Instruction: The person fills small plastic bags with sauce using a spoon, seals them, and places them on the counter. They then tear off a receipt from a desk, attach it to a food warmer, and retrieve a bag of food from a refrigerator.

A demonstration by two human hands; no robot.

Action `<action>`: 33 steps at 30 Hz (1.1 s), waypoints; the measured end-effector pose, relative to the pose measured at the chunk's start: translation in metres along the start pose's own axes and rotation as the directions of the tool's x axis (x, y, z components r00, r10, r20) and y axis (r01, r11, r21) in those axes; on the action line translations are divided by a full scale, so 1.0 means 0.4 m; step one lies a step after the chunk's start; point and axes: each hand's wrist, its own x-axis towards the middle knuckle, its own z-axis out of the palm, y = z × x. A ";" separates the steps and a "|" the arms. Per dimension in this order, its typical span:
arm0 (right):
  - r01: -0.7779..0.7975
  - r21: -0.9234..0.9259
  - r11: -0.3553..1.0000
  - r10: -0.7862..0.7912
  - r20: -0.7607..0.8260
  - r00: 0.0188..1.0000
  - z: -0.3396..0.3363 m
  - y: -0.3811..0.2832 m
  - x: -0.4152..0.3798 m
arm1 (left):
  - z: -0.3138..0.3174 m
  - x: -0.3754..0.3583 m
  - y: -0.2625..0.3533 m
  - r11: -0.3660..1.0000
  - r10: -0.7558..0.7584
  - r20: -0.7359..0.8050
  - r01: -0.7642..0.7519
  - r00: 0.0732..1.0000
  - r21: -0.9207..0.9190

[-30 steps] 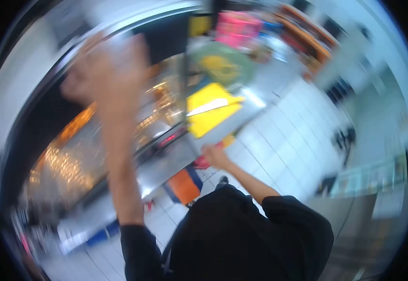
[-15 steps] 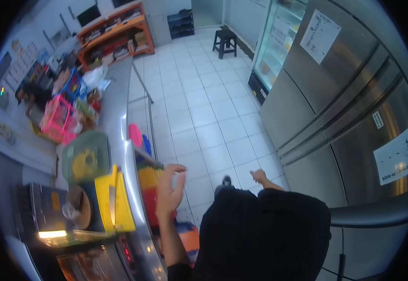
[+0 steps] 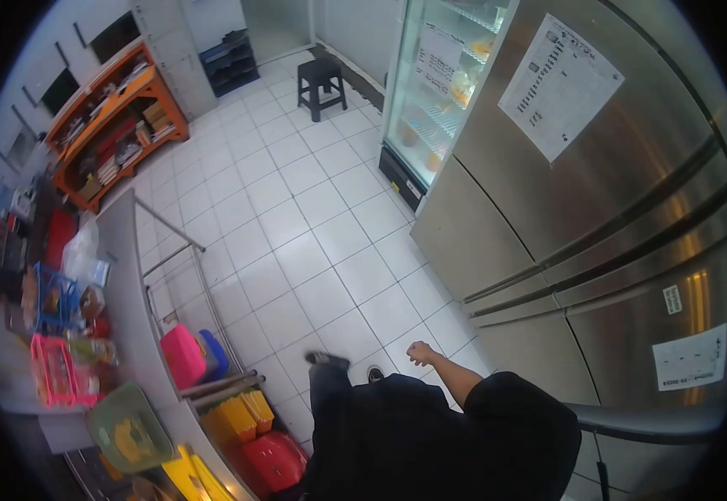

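My right hand [image 3: 420, 353] hangs over the white tiled floor [image 3: 296, 250], in front of my body. Its fingers are loosely curled, and nothing shows in them. My left hand is out of view. Below, my two dark shoes [image 3: 327, 360] show on the tiles, one foot ahead of the other. To my left runs a steel counter [image 3: 121, 275] with a green tub [image 3: 100, 426] of yellow food and a yellow cutting board [image 3: 188, 478]. Nearest to my right hand on the right side is a tall steel fridge [image 3: 505, 309].
A glass-door fridge [image 3: 434, 92] stands beyond the steel one. Farther off are a black stool [image 3: 320, 83], dark stacked trays [image 3: 228, 63] and an orange shelf [image 3: 121, 125]. Pink [image 3: 181, 355] and red [image 3: 273, 461] containers sit under the counter. A person [image 3: 0, 288] is at the far left.
I have moved forward and the view has turned right. My left hand has dropped out of view. My right hand's fingers are now more curled.
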 end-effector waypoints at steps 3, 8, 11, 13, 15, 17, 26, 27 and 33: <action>-0.083 -0.097 0.992 0.085 0.018 0.996 -0.080 -0.102 0.123 | -0.234 0.180 0.017 0.995 -0.032 -0.054 0.027 0.998 -0.094; -0.198 0.101 0.975 0.193 0.055 0.980 -0.167 -0.321 0.290 | -0.631 0.398 -0.035 0.967 -0.123 -0.102 0.096 0.987 -0.235; -0.050 0.359 0.932 0.109 -0.147 0.983 -0.249 -0.538 0.316 | -0.892 0.585 -0.049 0.939 -0.167 -0.137 0.115 0.976 -0.325; 0.093 0.342 0.935 0.017 -0.306 0.952 -0.328 -0.696 0.352 | -1.009 0.830 -0.124 0.909 -0.188 -0.162 0.110 0.969 -0.401; 0.313 0.413 0.855 -0.130 -0.413 0.902 -0.414 -0.797 0.445 | -1.324 1.094 -0.134 0.970 0.238 -0.351 -0.242 0.906 0.035; 0.443 0.503 0.742 -0.124 -0.546 0.829 -0.526 -0.971 0.459 | -1.654 1.244 -0.008 0.858 0.027 -0.446 -0.250 0.895 -0.449; 0.836 0.066 0.544 -0.208 -0.955 0.210 -1.341 -1.696 0.578 | -2.163 1.525 0.411 0.726 0.145 -0.489 -0.428 0.860 -0.538; 0.814 -0.025 0.581 -0.202 -0.973 0.114 -1.451 -1.765 0.616 | -2.114 1.582 0.326 0.757 0.214 -0.414 -0.418 0.885 -0.501; 0.885 -0.020 0.466 -0.028 -1.000 -0.008 -1.718 -2.119 0.733 | -2.084 1.642 0.026 0.864 0.385 0.218 -0.268 0.897 -0.426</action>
